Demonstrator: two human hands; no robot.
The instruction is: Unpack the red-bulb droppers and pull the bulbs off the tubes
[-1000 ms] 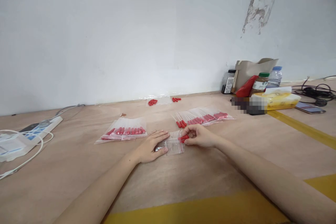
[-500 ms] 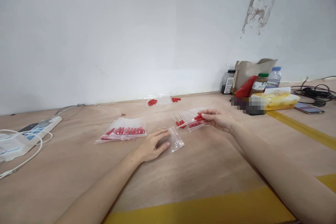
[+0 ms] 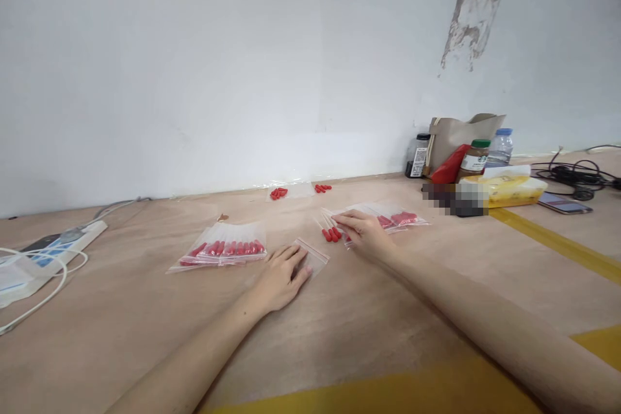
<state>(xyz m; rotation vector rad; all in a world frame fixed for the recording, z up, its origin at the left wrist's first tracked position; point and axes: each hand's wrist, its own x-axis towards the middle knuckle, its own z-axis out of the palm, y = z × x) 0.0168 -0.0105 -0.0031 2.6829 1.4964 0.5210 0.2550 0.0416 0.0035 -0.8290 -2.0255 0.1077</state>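
Note:
My left hand (image 3: 283, 275) lies flat, fingers stretched out, on one end of a small empty clear zip bag (image 3: 315, 255) on the wooden table (image 3: 388, 323). My right hand (image 3: 365, 231) rests palm down on a pile of clear bags holding red-bulbed droppers (image 3: 395, 218). Its fingertips are beside a few loose red-bulbed droppers (image 3: 330, 230). A stack of filled bags of droppers (image 3: 222, 249) lies to the left of my left hand. More red bulbs (image 3: 280, 193) lie on plastic by the wall.
A white power strip (image 3: 72, 237) with a white cable sits at far left. At back right stand a beige bag (image 3: 460, 132), a jar (image 3: 473, 158), a water bottle (image 3: 499, 145), a yellow tissue pack (image 3: 514, 191), a phone (image 3: 565, 205) and black cables (image 3: 577, 174). Yellow tape (image 3: 557, 242) crosses the table.
My right hand drew a bag of droppers away from the small zip bag, carried it back to the pile and set it down. My left hand stayed on the now empty bag.

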